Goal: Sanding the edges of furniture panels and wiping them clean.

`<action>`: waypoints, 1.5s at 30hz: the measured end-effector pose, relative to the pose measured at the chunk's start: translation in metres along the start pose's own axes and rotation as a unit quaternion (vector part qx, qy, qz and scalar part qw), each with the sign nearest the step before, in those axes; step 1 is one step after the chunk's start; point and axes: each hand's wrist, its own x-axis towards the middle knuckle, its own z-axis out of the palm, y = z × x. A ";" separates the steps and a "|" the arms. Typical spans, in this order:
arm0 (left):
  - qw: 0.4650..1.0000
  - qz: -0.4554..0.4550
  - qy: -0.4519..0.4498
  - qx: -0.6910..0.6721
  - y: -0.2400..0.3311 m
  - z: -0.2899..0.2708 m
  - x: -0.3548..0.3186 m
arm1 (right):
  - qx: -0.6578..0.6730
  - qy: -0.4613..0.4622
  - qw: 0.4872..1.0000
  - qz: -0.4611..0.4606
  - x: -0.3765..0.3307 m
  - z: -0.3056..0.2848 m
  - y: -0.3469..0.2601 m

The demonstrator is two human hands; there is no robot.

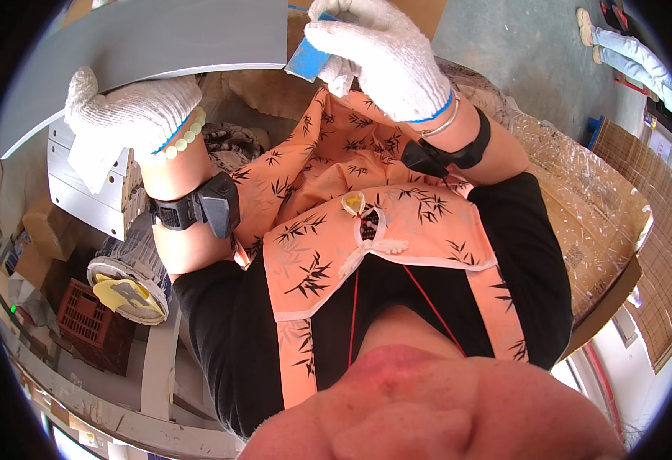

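Note:
My left hand (133, 111), in a white knitted glove, is at the near edge of a long grey panel (190, 38). Its thumb overlaps the edge, and a piece of white cloth (97, 157) hangs from its closed fingers. Whether those fingers also grip the panel is hidden. In a matching glove, my right hand (390, 57) is closed around a flat blue block (308, 60), beside the panel's right end. The block's lower corner sticks out under the fingers. A black band with a small box is strapped on each forearm.
Below the panel at left stand light grey boards with holes (83, 188). A wrapped roll (129, 287), a dark red crate (91, 318) and cardboard boxes (49, 230) are nearby. Worn cardboard (589, 222) lies at right, with another person's legs (635, 54) far right.

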 end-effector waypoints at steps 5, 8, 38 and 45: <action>1.000 0.006 0.000 -0.023 0.002 -0.006 0.001 | -0.013 -0.004 1.000 -0.017 -0.001 -0.001 -0.002; 1.000 0.002 0.001 -0.013 -0.004 -0.003 0.003 | -0.004 0.013 0.999 -0.034 0.000 -0.004 -0.001; 0.908 -0.158 -0.164 -0.350 0.001 -0.010 0.003 | 0.040 -0.054 0.998 -0.006 -0.006 -0.005 -0.009; 0.927 -0.200 -0.121 -0.292 0.004 -0.009 0.006 | 0.091 -0.186 0.978 0.003 -0.007 -0.019 -0.014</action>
